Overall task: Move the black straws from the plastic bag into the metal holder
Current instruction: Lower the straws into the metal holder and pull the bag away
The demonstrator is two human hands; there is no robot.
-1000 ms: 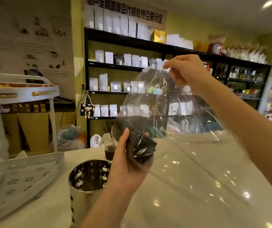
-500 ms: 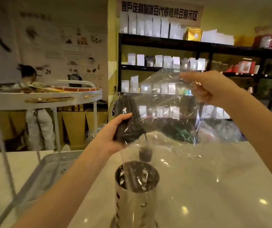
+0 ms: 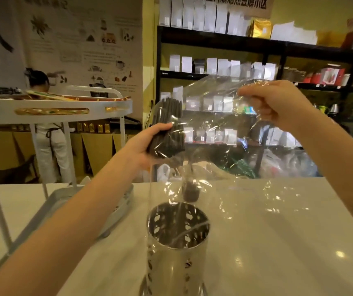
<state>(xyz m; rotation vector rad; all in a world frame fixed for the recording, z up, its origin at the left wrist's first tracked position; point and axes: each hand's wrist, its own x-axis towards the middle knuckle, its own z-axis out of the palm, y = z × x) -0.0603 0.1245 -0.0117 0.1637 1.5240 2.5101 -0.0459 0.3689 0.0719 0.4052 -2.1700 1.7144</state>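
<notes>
My left hand (image 3: 144,146) grips a bundle of black straws (image 3: 168,124) through the clear plastic bag (image 3: 214,116), holding it nearly upright above the counter. My right hand (image 3: 273,105) pinches the bag's upper corner, up and to the right. The bag's loose lower part hangs down over the perforated metal holder (image 3: 177,251), which stands on the counter directly below the straws. Whether any straws are in the holder I cannot tell through the plastic.
A white two-tier rack (image 3: 53,112) with a grey tray (image 3: 68,195) at its base stands at the left on the pale counter (image 3: 278,242). A cup with dark drink (image 3: 191,192) sits behind the holder. A person (image 3: 47,129) stands beyond the counter; shelves (image 3: 256,45) line the back wall.
The view has shifted left and down, so the holder now sits at centre. My left hand has raised the straw bundle and turned it upright above the holder; my right hand still holds the bag's corner.
</notes>
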